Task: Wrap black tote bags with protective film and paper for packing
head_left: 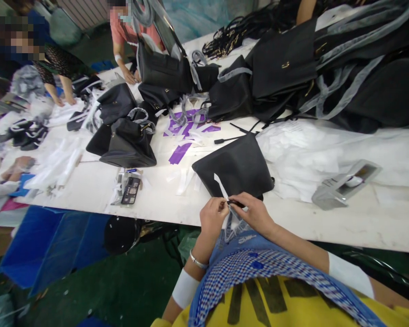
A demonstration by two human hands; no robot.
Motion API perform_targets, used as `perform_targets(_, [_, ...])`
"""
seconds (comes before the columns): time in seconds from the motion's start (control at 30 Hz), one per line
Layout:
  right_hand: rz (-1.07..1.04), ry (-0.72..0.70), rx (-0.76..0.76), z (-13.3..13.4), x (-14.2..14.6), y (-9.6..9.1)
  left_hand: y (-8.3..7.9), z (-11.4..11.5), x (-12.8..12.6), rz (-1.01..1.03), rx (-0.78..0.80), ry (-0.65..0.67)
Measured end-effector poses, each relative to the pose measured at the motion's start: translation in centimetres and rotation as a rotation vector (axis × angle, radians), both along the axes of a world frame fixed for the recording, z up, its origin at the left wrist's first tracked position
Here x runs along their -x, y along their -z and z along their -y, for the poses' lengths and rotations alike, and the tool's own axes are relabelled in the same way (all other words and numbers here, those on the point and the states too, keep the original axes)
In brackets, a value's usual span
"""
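Note:
A black bag (240,163) lies on the white table in front of me, close to its near edge. Just below the bag, my left hand (213,218) pinches a narrow white strip (221,185) whose free end sticks up over the black surface. My right hand (257,214) meets it fingertip to fingertip, closed on a small black strap piece (236,204). Clear plastic wrapping (232,225) hangs beneath both hands against my apron. How the strip and the strap piece join is hidden by my fingers.
Black handbags (129,143) stand left of centre, with more bags (282,68) piled at the back right. Purple tape (180,153), a tape dispenser (347,184) and a small black case (131,190) lie on the table (170,204). Co-workers' hands (131,75) are across the table.

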State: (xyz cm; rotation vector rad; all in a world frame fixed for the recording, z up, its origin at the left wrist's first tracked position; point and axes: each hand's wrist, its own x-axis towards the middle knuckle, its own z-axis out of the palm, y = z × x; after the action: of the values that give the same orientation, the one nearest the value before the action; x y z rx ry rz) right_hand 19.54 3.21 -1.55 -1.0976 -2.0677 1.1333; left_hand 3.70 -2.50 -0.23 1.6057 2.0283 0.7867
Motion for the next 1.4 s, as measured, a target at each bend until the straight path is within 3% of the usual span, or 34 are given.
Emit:
perform_targets(0.3, [-0.081,0.046,0.191,-0.3,0.2,-1.3,-1.3,0.7,-1.8,-0.228,-0.119,-0.064])
perform_targets(0.43, [-0.089,-0.001,0.179,-0.9,-0.1,-1.6,-1.8,0.7,-2.6,-0.259,-0.094,-0.091])
perform_targets(0.57, [-0.082,-0.051,0.114,-1.8,-0.2,-1.8,-2.2,0.8,-3.7,-0.235,-0.072,-0.126])
perform_targets(0.8, [-0.189,-0.074,0.198,-3.1,-0.9,-0.8,-2.6,0.8,-4.9,-0.004,-0.022,-0.188])
perform_targets(0.97, [-0.182,-0.107,0.175,-3.4,-1.5,-0.6,-4.7,0.3,-3.2,-0.134,-0.093,-0.137])
perform_targets(1.1, [-0.204,-0.190,0.105,-3.5,-1.2,-1.3,-5.3,-0.7,-0.9,-0.268,-0.036,0.126])
perform_targets(1.17, [-0.194,-0.207,0.070,-3.5,-1.1,-1.5,-4.8,-1.0,0.2,-0.240,0.046,0.203])
perform_targets(1.4, [-0.156,-0.194,0.140,-2.0,0.0,-0.6,-3.2,0.2,2.6,0.091,0.195,0.169])
